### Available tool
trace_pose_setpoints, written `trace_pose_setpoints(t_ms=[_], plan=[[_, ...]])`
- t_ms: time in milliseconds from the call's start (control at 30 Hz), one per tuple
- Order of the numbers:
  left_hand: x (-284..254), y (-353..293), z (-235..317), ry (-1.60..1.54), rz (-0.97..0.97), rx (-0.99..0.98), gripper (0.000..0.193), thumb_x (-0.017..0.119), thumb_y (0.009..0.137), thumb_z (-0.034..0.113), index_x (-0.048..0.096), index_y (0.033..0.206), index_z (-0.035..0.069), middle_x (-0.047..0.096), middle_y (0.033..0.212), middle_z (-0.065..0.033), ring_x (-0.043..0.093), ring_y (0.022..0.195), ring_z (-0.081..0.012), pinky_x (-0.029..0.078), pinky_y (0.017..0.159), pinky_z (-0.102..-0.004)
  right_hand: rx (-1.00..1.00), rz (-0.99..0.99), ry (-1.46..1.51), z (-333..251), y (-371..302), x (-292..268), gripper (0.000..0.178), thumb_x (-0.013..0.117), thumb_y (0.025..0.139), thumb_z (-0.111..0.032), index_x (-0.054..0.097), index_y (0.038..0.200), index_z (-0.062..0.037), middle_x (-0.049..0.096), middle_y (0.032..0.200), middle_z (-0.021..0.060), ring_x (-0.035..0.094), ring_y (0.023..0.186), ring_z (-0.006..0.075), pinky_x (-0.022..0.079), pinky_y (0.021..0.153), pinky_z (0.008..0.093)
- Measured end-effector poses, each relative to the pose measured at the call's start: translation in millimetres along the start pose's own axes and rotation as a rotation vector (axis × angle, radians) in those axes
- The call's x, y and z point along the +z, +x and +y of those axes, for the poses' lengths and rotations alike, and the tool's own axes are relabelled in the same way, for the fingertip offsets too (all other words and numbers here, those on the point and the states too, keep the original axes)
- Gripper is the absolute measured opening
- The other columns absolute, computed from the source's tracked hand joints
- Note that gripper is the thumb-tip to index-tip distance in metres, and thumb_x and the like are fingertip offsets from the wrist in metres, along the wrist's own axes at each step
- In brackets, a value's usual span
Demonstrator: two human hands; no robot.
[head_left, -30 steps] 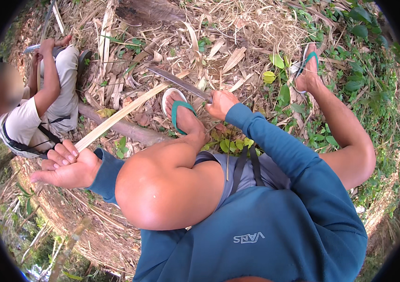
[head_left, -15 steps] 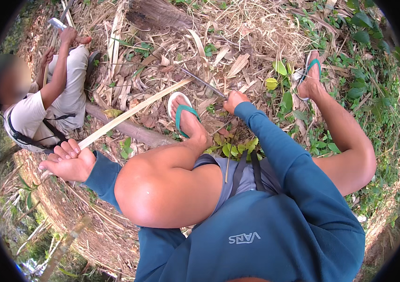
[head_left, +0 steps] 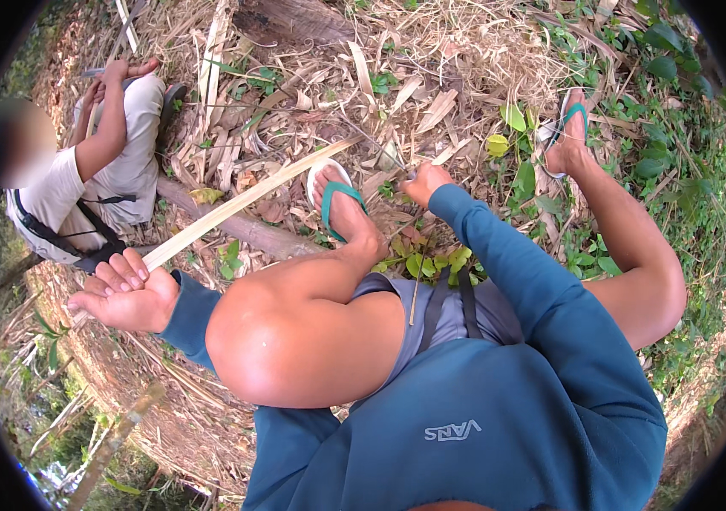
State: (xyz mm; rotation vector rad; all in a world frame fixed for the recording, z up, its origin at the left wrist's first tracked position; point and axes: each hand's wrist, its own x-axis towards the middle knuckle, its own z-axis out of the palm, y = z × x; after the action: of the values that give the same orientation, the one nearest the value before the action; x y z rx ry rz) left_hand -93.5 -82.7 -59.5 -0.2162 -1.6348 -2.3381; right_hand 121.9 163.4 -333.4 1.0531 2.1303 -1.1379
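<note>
A long pale strip of split wood or bamboo [head_left: 244, 198] runs from the left toward the middle, and my left hand [head_left: 129, 294] is closed around its near end. Its far tip passes just beyond the toes of my left foot [head_left: 342, 204], which is in a white sandal with a green strap. My right hand [head_left: 425, 184] is closed on the handle of a long, narrow knife, right of that foot. The knife's blade [head_left: 390, 157] is hard to make out against the dry leaves, apart from the strip. The handle is mostly hidden by my fingers.
A person [head_left: 65, 187] sits at the upper left, hands on a long tool. A thin log [head_left: 269, 237] lies beneath the strip, and a thick log [head_left: 295, 24] at the top. Dry leaves cover the ground; green plants [head_left: 653, 153] grow on the right.
The knife blade has turned and no longer shows as a clear line reaching the strip's tip. The strip's far end has shifted slightly right. The other person's hands and tool have moved lower.
</note>
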Motion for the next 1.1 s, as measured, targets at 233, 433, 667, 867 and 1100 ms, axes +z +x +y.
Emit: trace_pose_setpoints(t_ms=[233, 433, 667, 867, 1100], plan=[[-18, 16, 17, 0.04, 0.046, -0.006, 0.06, 0.029, 0.101, 0.055, 0.027, 0.054, 0.017, 0.026, 0.044, 0.0014, 0.021, 0.036, -0.011, 0.02, 0.035, -0.0245, -0.231, 0.092, -0.071, -14, -14, 16, 0.041, 0.059, 0.08, -0.033, 0.067, 0.101, 0.0012, 0.066, 0.099, 0.0263, 0.064, 0.097, 0.0408, 0.05, 0.091, 0.044], [-39, 24, 31, -0.073, -0.172, -0.048, 0.059, 0.031, 0.101, 0.053, 0.03, 0.054, 0.017, 0.028, 0.044, 0.0014, 0.022, 0.035, -0.0109, 0.021, 0.036, -0.0245, -0.029, -0.052, -0.027, 17, 1, 10, 0.047, 0.064, 0.077, -0.037, 0.068, 0.098, 0.0042, 0.068, 0.094, 0.0258, 0.066, 0.093, 0.0403, 0.051, 0.086, 0.0437], [-17, -5, 26, -0.225, -0.434, -0.034, 0.057, 0.033, 0.101, 0.052, 0.032, 0.057, 0.016, 0.031, 0.044, 0.0016, 0.027, 0.036, -0.009, 0.025, 0.037, -0.0224, -0.35, 0.011, 0.169, -75, -64, -18, 0.04, 0.064, 0.077, -0.036, 0.068, 0.097, -0.0008, 0.066, 0.076, 0.0248, 0.066, 0.08, 0.041, 0.052, 0.077, 0.0457], [3, -12, 17, -0.178, -0.418, 0.015, 0.057, 0.028, 0.102, 0.052, 0.033, 0.058, 0.017, 0.032, 0.044, 0.0007, 0.028, 0.035, -0.0094, 0.025, 0.037, -0.0226, -0.663, 0.053, 0.228, -105, -88, -11, 0.039, 0.065, 0.077, -0.039, 0.065, 0.094, -0.004, 0.064, 0.073, 0.0243, 0.065, 0.074, 0.0425, 0.052, 0.073, 0.0485], [5, -33, 6, -0.324, -0.528, 0.013, 0.058, 0.027, 0.102, 0.052, 0.034, 0.059, 0.015, 0.034, 0.045, -0.0006, 0.029, 0.035, -0.0103, 0.027, 0.037, -0.0223, -0.914, 0.227, 0.26, -112, -94, -5, 0.03, 0.072, 0.074, -0.029, 0.062, 0.084, -0.0025, 0.06, 0.062, 0.0194, 0.063, 0.061, 0.0395, 0.052, 0.061, 0.0461]])
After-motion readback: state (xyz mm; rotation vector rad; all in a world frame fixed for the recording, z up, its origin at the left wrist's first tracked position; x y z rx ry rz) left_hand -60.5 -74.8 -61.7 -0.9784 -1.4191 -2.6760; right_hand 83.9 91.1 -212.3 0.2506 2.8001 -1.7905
